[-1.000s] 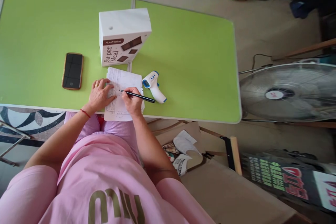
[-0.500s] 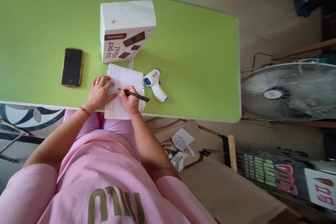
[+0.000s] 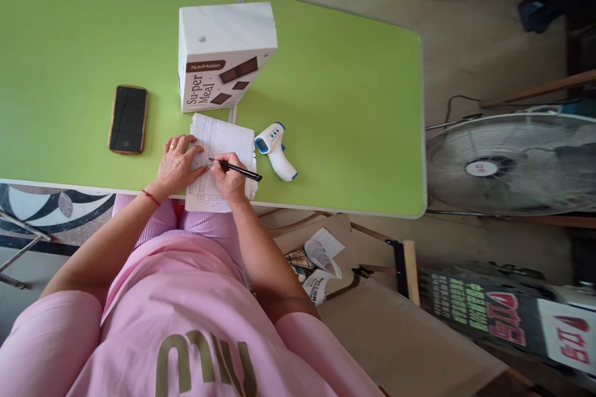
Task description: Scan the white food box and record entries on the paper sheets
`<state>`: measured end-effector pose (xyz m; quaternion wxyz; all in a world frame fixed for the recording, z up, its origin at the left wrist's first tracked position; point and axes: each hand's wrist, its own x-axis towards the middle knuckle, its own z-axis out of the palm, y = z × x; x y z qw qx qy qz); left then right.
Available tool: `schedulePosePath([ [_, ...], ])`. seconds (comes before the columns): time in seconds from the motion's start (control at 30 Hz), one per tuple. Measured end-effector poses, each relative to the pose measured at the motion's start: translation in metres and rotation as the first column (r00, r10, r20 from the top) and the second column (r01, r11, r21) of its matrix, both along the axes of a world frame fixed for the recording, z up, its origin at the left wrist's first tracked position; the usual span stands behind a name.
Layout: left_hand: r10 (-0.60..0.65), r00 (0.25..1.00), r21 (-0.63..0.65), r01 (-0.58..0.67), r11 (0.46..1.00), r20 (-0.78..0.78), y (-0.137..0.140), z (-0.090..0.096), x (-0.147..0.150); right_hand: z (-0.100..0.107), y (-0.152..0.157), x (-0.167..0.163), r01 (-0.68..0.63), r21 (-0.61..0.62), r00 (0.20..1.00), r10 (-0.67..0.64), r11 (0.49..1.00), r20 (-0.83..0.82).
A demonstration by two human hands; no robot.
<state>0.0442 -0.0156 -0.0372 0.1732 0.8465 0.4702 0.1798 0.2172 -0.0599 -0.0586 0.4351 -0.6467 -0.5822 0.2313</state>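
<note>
In my right hand [image 3: 230, 181] is a black pen [image 3: 243, 169], its tip on a sheet of paper [image 3: 231, 138] covered with rows of small handwriting. My left hand [image 3: 177, 163] lies with spread fingers on the paper's left side, holding nothing. It wears a ring and a red wrist string. Just right of the paper lies a white and blue infrared thermometer [image 3: 278, 152]. A white box [image 3: 228, 56] marked "Su-per Meal" stands upright beyond the paper's far edge. The writing is too small to read.
All of this rests on a green table [image 3: 344, 105]. A phone [image 3: 128, 119] in a brown case lies to the left. Past the table's right end stands a large fan [image 3: 507, 164]. A beige folding chair [image 3: 395, 329] with papers on it is at lower right.
The pen and my right hand have shifted very slightly to the left on the paper. My left hand, the box, the phone and the thermometer stay where they were.
</note>
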Motion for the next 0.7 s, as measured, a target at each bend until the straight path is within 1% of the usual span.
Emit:
schedulePosePath([
  [0.07,-0.001,1.0,-0.005,0.001,1.0,-0.001,0.0001,0.0006,0.0,-0.0009,-0.0006,-0.0003,0.003,0.012,1.0,-0.003,1.0,-0.014],
  [0.23,-0.006,1.0,-0.014,0.006,1.0,0.01,0.0004,0.0018,-0.0002,-0.0021,-0.0018,-0.0003,0.05,-0.011,0.998,-0.05,0.999,-0.046],
  [0.47,-0.009,1.0,0.008,0.009,1.0,-0.023,0.0004,0.0012,-0.0005,-0.0028,-0.0007,0.0009,0.026,-0.023,1.0,-0.026,0.999,-0.003],
  [0.7,-0.003,0.998,0.006,0.004,1.0,-0.059,0.0004,0.0038,0.0,-0.0075,-0.0003,0.0008,0.027,0.062,0.999,-0.025,0.998,-0.044],
])
